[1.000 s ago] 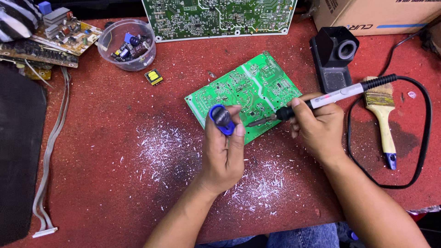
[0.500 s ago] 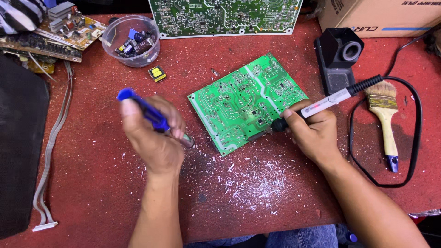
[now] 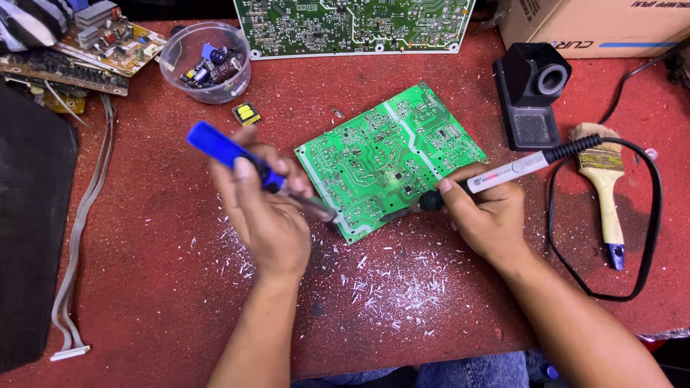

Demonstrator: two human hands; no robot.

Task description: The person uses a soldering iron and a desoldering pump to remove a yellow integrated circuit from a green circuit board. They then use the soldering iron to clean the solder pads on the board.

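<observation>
My left hand (image 3: pixel 267 215) is wrapped around a blue-handled desoldering pump (image 3: pixel 248 165), its blue end sticking up past my thumb and its metal tip slanting down to the right, ending just at the near left corner of the green circuit board (image 3: pixel 392 154). The board lies flat on the red table (image 3: pixel 144 287), between my two hands and slightly beyond them, turned at an angle. My right hand (image 3: pixel 489 215) grips a white soldering iron (image 3: pixel 503 172) like a pen; its dark tip points left and rests on the board's near edge, just left of my fingers. The iron's black cord (image 3: pixel 650 215) loops off to the right of that hand, around a paintbrush (image 3: pixel 604 187) lying there. Beyond my right hand stands a black iron holder (image 3: pixel 532 93). Beyond my left hand sits a clear bowl (image 3: pixel 205 61) of small parts, with a little yellow component (image 3: pixel 246 113) beside it. White flecks of solder (image 3: pixel 388 287) are scattered on the table between my wrists.
</observation>
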